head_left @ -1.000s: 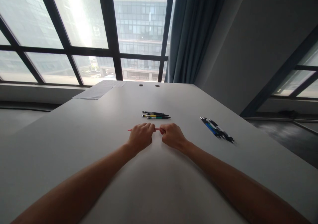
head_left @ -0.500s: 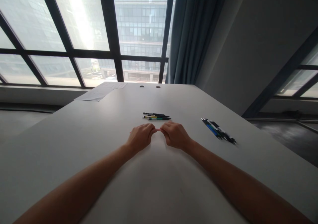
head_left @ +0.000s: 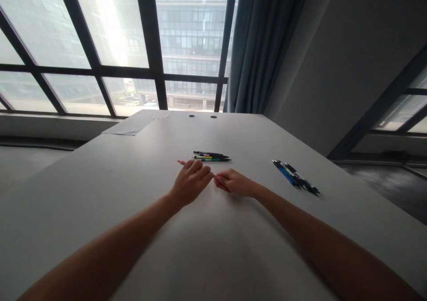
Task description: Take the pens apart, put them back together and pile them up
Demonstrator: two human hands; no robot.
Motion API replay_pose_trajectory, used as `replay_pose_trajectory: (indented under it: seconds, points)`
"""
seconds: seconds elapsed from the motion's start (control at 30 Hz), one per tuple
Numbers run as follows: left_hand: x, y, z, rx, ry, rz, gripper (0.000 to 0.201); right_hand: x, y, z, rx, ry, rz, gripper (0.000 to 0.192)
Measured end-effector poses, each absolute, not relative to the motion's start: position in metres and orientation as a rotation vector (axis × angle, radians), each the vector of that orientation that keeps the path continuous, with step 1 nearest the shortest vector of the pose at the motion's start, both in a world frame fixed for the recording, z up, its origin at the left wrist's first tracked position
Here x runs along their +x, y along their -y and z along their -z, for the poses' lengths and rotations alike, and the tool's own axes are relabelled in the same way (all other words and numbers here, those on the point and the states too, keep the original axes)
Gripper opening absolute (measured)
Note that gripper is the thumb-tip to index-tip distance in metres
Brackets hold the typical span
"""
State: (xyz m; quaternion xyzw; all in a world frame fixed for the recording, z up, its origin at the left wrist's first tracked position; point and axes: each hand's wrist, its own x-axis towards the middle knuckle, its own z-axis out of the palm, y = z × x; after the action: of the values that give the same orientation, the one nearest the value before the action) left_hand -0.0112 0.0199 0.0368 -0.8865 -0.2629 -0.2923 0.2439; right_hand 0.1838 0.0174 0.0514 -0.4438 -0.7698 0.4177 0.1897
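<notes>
a pink stick is being gripped in the closed left hand and pinched by the right hand, nearer than the middle pens on the table, steady control apparently being needed next.

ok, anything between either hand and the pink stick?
Nothing visible. The left hand is closed around the pink stick, and the right hand pinches its right end. The middle pens lie just beyond the hands, the other pens off to the right; neither group comes between.
</notes>
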Motion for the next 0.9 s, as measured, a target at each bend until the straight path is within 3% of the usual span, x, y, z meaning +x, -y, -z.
replay_pose_trajectory:
  seconds: [0.23, 0.4, 0.6, 0.77, 0.9]
  points:
    - [-0.007, -0.020, -0.036, -2.490, 0.827, 0.666, 0.032, 0.174, -0.016, -0.043, -1.393, 2.207, -0.589, 0.023]
    - [-0.001, -0.016, -0.037, -2.552, 1.168, 0.468, 0.026, 0.168, -0.008, -0.042, -1.595, 2.209, -0.189, 0.014]
    - [0.002, -0.010, -0.044, -2.630, 1.527, 0.419, 0.019, 0.170, -0.007, -0.042, -1.452, 2.447, 0.349, 0.020]
    - [-0.004, -0.018, -0.036, -2.682, 1.351, 0.691, 0.032, 0.183, -0.011, -0.041, -1.367, 2.472, 0.386, 0.018]
    - [-0.012, -0.028, -0.027, -2.655, 1.175, 0.762, 0.032, 0.188, -0.014, -0.037, -1.238, 2.399, 0.147, 0.019]
